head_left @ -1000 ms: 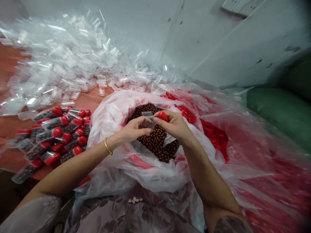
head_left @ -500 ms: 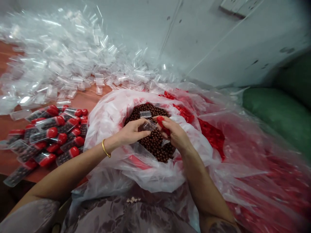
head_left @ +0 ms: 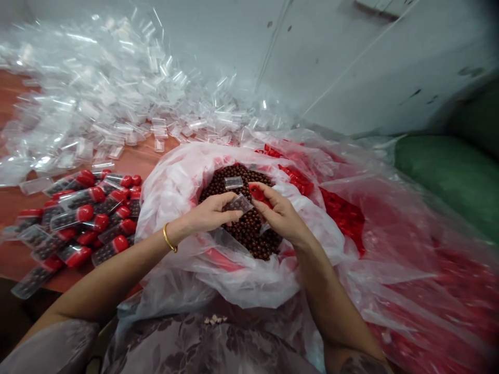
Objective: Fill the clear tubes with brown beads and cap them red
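Pinching a small clear tube at its near end, the left hand keeps its grip closed while the right hand, which held a red cap high a second ago, has dropped and brought it beside the tube's mouth at 3 o'clock. Both hover over brown balls in a plastic bag. Capped tubes lie at 9 o'clock on the bench, empty tubes at 11.
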`<move>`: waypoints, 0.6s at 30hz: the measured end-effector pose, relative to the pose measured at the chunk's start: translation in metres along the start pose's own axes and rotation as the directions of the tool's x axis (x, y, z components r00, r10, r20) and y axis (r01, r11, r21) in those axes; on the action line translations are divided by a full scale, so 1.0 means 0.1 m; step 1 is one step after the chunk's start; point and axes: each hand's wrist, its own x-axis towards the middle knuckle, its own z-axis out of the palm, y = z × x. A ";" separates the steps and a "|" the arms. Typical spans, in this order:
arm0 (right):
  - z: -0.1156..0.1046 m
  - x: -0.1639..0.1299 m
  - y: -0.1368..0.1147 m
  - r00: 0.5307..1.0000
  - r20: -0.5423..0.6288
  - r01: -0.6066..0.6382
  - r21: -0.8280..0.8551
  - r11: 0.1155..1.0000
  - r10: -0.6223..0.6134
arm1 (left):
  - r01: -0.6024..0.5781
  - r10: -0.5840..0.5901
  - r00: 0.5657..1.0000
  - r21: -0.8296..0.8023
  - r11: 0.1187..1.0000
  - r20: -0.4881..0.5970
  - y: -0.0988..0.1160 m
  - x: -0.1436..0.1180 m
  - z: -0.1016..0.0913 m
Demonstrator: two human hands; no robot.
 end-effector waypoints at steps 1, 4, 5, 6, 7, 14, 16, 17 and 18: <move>0.02 -0.01 -0.01 0.999 0.001 0.047 -0.075 0.996 -0.047 | 0.002 -0.002 1.000 -0.003 1.000 0.000 0.00 0.00 0.00; 0.09 -0.05 -0.03 0.982 0.006 0.182 -0.300 0.937 -0.189 | 0.008 -0.008 1.000 -0.005 1.000 -0.004 0.03 0.00 0.00; 0.12 -0.06 -0.03 0.973 0.008 0.217 -0.366 0.905 -0.230 | 0.010 -0.010 1.000 -0.005 1.000 -0.009 0.04 -0.01 0.01; 0.15 -0.08 -0.02 0.965 0.011 0.242 -0.425 0.872 -0.262 | 0.010 -0.010 1.000 -0.004 1.000 -0.016 0.05 -0.01 0.01; 0.19 -0.09 -0.01 0.958 0.012 0.258 -0.478 0.839 -0.288 | 0.010 -0.010 1.000 0.000 1.000 -0.022 0.05 -0.02 0.01; 0.39 -0.21 0.13 0.907 -0.005 0.322 -0.637 0.700 -0.421 | -0.025 0.044 0.994 0.189 0.982 -0.099 0.04 -0.02 0.00; 0.44 -0.23 0.12 0.892 -0.020 0.339 -0.631 0.698 -0.451 | -0.030 0.063 0.991 0.268 0.963 -0.118 0.03 -0.02 -0.01; 0.46 -0.23 0.10 0.886 -0.021 0.351 -0.624 0.698 -0.464 | -0.042 0.080 0.990 0.296 0.954 -0.118 0.03 -0.02 -0.01; 0.47 -0.23 0.08 0.880 -0.017 0.365 -0.614 0.699 -0.475 | -0.061 0.101 0.988 0.313 0.948 -0.114 0.03 -0.02 -0.01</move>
